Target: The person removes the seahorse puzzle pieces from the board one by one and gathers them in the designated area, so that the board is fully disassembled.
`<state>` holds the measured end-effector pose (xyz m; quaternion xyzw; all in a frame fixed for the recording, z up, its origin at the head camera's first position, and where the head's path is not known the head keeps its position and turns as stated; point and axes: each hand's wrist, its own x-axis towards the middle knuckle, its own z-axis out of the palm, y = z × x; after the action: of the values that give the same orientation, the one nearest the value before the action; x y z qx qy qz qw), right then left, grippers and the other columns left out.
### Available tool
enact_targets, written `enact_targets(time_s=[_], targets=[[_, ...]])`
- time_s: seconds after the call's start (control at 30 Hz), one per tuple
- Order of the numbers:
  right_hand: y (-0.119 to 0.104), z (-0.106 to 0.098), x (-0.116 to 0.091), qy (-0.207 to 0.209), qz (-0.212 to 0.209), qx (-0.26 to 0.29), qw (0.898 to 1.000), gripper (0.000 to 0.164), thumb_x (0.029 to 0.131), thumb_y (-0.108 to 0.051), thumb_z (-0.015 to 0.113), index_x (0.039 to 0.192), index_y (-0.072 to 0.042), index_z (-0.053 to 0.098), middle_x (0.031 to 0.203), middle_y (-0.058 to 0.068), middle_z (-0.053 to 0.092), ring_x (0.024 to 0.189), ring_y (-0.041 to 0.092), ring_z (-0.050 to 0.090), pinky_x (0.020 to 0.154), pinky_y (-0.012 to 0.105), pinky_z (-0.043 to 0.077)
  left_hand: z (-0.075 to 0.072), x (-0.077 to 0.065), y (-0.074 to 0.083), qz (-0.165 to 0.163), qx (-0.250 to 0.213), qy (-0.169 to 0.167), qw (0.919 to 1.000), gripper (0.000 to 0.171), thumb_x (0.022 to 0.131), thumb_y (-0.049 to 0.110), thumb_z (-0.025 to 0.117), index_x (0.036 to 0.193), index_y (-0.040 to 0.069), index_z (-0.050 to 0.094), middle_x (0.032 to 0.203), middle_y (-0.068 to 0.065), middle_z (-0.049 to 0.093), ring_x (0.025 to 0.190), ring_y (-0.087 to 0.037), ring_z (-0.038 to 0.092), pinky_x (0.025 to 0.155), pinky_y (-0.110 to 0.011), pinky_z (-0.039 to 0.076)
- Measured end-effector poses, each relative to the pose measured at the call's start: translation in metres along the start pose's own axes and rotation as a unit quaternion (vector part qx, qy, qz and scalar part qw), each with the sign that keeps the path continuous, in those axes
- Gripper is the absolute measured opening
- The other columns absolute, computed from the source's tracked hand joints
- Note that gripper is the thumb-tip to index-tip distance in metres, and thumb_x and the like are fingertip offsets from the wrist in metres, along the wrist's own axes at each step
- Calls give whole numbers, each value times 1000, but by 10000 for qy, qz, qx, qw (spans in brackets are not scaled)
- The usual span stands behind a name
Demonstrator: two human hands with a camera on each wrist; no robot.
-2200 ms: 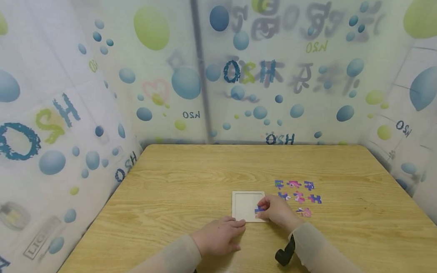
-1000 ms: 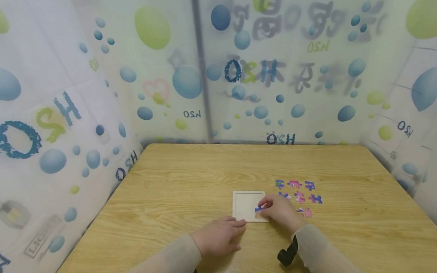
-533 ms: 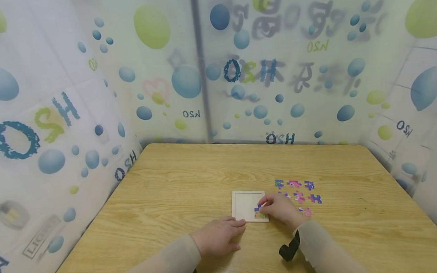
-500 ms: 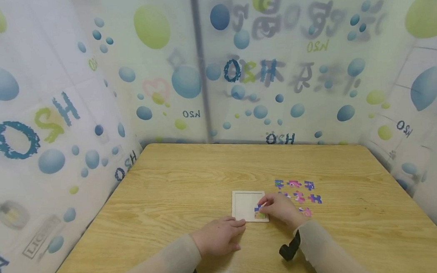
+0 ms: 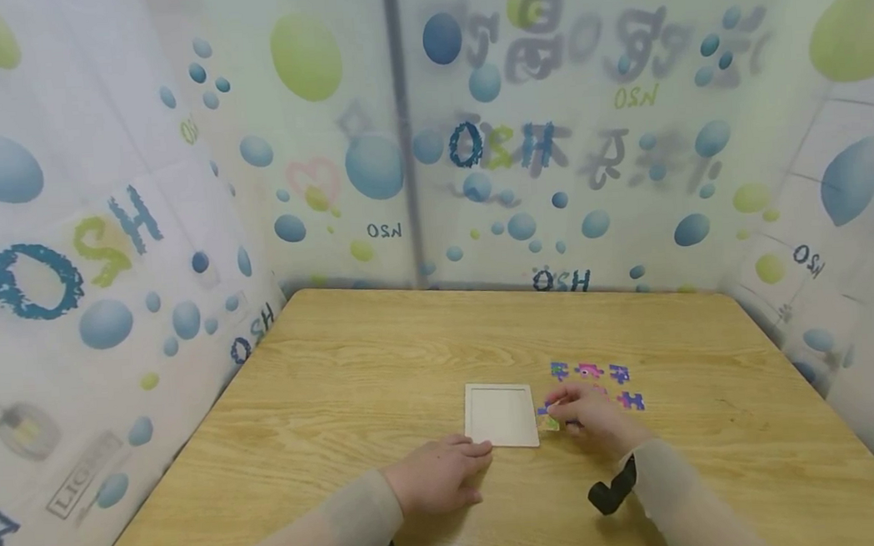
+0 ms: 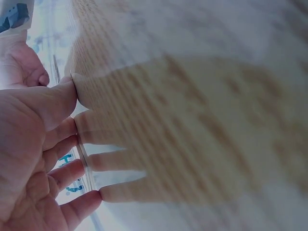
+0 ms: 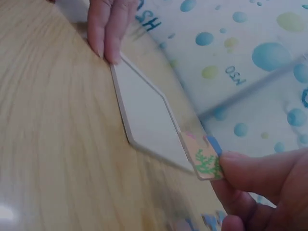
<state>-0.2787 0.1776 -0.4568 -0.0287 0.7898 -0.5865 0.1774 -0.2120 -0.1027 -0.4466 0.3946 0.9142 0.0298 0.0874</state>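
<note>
A puzzle piece point(image 5: 548, 422) with blue, tan and green print is pinched between the thumb and fingers of my right hand point(image 5: 599, 417), just right of the pale square puzzle tray point(image 5: 502, 417). In the right wrist view the piece point(image 7: 204, 156) shows green seaweed on a tan ground and is held tilted by the tray's edge. My left hand point(image 5: 438, 475) lies with straight fingers at the tray's near left corner, the fingertips touching its rim. No piece lies inside the tray.
Several loose puzzle pieces lie right of the tray, such as a pink one with an eye point(image 5: 588, 371) and a purple one point(image 5: 631, 400). My right hand covers some of them. The wooden table point(image 5: 367, 361) ends at a patterned curtain point(image 5: 325, 163).
My right hand, which held the piece over the tray's near right corner, has lifted it out and moved right, past the rim. My left hand has stayed in place.
</note>
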Motion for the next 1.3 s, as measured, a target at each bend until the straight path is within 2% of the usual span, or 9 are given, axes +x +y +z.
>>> enact_targets(time_s=[0.17, 0.23, 0.33, 0.4, 0.47, 0.57, 0.67, 0.87, 1.3], targets=[[5, -22, -7, 410, 160, -350, 9984, 18, 90, -11, 65, 105, -1, 64, 90, 5, 58, 72, 19, 52, 56, 30, 45, 1, 1, -2, 44, 3, 14, 10000, 56, 94, 39, 59, 143, 14, 47, 150, 3, 39, 135, -24, 40, 110, -34, 35], [9, -31, -8, 478, 210, -348, 9980, 19, 90, -11, 65, 106, -1, 63, 86, 4, 57, 69, 19, 48, 53, 29, 42, 1, 0, -1, 56, -12, 8, 10000, 56, 94, 39, 59, 143, 14, 47, 150, 2, 39, 135, -24, 40, 110, -34, 35], [14, -46, -11, 366, 145, -96, 9992, 21, 92, -7, 62, 110, 4, 60, 83, 4, 55, 67, 18, 48, 56, 30, 47, 0, 0, 0, 53, -36, -6, 10000, 56, 94, 38, 59, 143, 13, 47, 150, 2, 39, 135, -24, 40, 110, -34, 34], [18, -55, -13, 329, 97, -65, 9994, 22, 92, -7, 60, 111, 6, 59, 85, 5, 55, 68, 19, 49, 60, 32, 50, 0, -1, 0, 48, -34, -17, 10000, 56, 94, 38, 59, 143, 13, 48, 150, 2, 39, 135, -24, 40, 110, -34, 35], [20, -64, -15, 345, 79, -198, 9992, 23, 92, -7, 61, 111, 6, 60, 91, 6, 58, 76, 20, 53, 69, 35, 50, 0, -1, 0, 47, -23, -30, 10000, 56, 94, 38, 59, 143, 13, 48, 150, 3, 39, 135, -23, 40, 110, -33, 35], [22, -76, -21, 493, 157, -653, 9965, 26, 92, -13, 63, 112, 4, 62, 103, 7, 61, 93, 24, 52, 81, 39, 45, 0, -1, 0, 49, 6, -44, 10000, 56, 94, 38, 59, 143, 14, 48, 150, 3, 39, 135, -23, 40, 110, -33, 34], [22, -88, -25, 505, 195, -1018, 9933, 30, 91, -16, 65, 114, 4, 63, 109, 9, 61, 102, 27, 51, 87, 42, 41, -1, -1, 1, 50, 38, -49, 10000, 56, 94, 39, 59, 143, 14, 47, 150, 3, 39, 135, -23, 40, 110, -33, 34], [28, -108, -32, 456, 191, -1408, 9888, 27, 89, -14, 66, 109, 3, 65, 107, 9, 62, 101, 26, 51, 84, 39, 40, -1, 0, 1, 67, -38, -58, 10000, 56, 94, 38, 59, 143, 13, 47, 150, 2, 39, 135, -23, 40, 110, -33, 35], [38, -119, -36, 459, 595, -1282, 9889, 18, 89, -14, 67, 101, 0, 66, 89, 3, 59, 84, 21, 47, 72, 34, 37, -5, -1, 3, 55, -19, -95, 9999, 57, 94, 39, 59, 143, 14, 47, 150, 2, 39, 135, -23, 40, 110, -34, 35]])
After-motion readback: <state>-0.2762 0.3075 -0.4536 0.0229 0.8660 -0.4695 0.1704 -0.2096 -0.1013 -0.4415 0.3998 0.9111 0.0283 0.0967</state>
